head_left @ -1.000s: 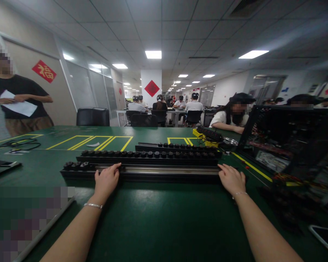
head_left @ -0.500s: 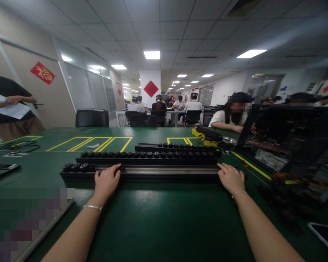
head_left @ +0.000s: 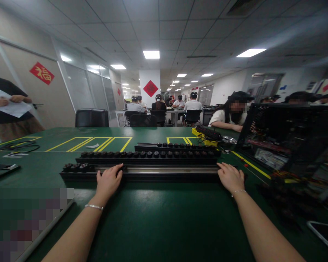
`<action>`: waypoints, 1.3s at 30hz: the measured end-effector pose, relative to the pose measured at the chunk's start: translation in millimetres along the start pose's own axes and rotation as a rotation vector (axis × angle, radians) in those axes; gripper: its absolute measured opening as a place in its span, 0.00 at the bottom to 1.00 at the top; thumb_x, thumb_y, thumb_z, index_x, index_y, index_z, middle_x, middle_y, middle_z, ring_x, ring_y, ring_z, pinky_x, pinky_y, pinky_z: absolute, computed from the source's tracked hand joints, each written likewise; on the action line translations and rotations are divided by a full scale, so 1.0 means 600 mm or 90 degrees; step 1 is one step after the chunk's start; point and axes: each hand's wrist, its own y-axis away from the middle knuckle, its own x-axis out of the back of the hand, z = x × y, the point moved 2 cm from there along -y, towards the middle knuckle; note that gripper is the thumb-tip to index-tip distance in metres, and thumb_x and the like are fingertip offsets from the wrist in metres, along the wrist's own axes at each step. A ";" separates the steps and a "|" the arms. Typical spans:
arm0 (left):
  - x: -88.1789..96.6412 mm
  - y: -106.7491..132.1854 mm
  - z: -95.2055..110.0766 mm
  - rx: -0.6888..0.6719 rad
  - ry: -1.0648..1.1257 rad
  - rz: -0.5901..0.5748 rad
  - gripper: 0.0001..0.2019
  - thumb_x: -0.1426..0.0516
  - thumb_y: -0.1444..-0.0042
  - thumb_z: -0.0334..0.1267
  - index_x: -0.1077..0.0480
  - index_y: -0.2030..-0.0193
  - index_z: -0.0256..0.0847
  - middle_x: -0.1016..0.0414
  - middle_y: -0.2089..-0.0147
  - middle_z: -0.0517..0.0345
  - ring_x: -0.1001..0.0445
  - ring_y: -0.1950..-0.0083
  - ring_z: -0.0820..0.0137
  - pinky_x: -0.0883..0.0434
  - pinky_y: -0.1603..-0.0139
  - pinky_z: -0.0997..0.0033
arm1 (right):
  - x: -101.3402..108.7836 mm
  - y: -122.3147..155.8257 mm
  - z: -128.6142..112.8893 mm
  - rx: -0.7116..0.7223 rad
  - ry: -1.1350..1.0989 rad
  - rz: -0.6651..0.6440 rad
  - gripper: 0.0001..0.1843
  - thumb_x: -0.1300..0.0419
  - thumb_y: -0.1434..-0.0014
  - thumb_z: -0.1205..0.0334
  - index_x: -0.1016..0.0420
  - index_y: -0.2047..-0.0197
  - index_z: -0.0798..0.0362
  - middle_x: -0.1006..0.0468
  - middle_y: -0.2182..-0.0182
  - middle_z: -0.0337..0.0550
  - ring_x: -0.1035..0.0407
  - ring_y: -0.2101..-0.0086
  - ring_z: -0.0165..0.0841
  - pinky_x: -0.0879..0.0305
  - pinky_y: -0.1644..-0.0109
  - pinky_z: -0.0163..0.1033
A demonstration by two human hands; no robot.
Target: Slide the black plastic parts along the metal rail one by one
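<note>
A long black rail (head_left: 164, 171) with a metal channel lies across the green table (head_left: 158, 222) in front of me. My left hand (head_left: 107, 180) rests on its near edge, left of the middle, fingers extended over the channel beside a few black caps (head_left: 75, 167). My right hand (head_left: 230, 177) lies flat at the rail's right end, fingers stretched out. Two more black rails (head_left: 147, 156) filled with rows of black caps lie parallel behind it.
An open black computer case (head_left: 287, 136) stands at the right. A yellow tray with a black part (head_left: 207, 136) sits behind the rails. Cables (head_left: 16, 146) lie far left. A person holding paper (head_left: 5, 107) stands at left; another person (head_left: 232, 116) sits opposite.
My left hand has slid slightly to the right along the rail. The person at left has drifted further out of view. My right hand stays in place.
</note>
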 end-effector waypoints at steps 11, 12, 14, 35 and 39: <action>0.002 0.002 0.007 -0.007 0.002 -0.009 0.20 0.56 0.40 0.44 0.36 0.42 0.48 0.27 0.46 0.53 0.31 0.45 0.58 0.50 0.39 0.36 | -0.004 -0.002 0.003 0.004 0.018 0.005 0.28 0.62 0.40 0.57 0.33 0.42 0.43 0.37 0.40 0.37 0.46 0.41 0.38 0.55 0.37 0.57; 0.002 0.002 0.009 -0.012 0.003 -0.010 0.20 0.56 0.40 0.44 0.37 0.42 0.48 0.27 0.46 0.53 0.31 0.45 0.58 0.50 0.39 0.37 | -0.003 -0.001 0.003 0.003 0.017 0.005 0.28 0.62 0.40 0.57 0.33 0.42 0.43 0.37 0.40 0.37 0.47 0.41 0.38 0.55 0.37 0.57; 0.001 0.003 0.013 -0.025 0.005 -0.009 0.20 0.56 0.40 0.44 0.37 0.42 0.49 0.27 0.46 0.54 0.31 0.45 0.59 0.51 0.39 0.37 | -0.002 0.000 0.001 0.003 0.014 0.001 0.28 0.63 0.40 0.57 0.34 0.42 0.43 0.37 0.39 0.37 0.47 0.40 0.38 0.56 0.37 0.57; 0.001 0.004 0.018 -0.040 0.007 -0.040 0.22 0.55 0.40 0.46 0.40 0.39 0.53 0.28 0.44 0.56 0.32 0.44 0.59 0.53 0.38 0.37 | 0.001 0.001 0.000 -0.008 -0.001 -0.015 0.29 0.64 0.40 0.56 0.34 0.41 0.44 0.38 0.39 0.38 0.48 0.40 0.38 0.57 0.36 0.57; 0.003 0.006 0.023 -0.044 0.021 -0.050 0.22 0.55 0.40 0.46 0.40 0.39 0.53 0.29 0.44 0.55 0.33 0.44 0.58 0.54 0.39 0.33 | -0.001 0.001 0.001 -0.004 0.002 -0.004 0.29 0.63 0.40 0.57 0.34 0.41 0.44 0.38 0.39 0.38 0.48 0.40 0.38 0.57 0.37 0.56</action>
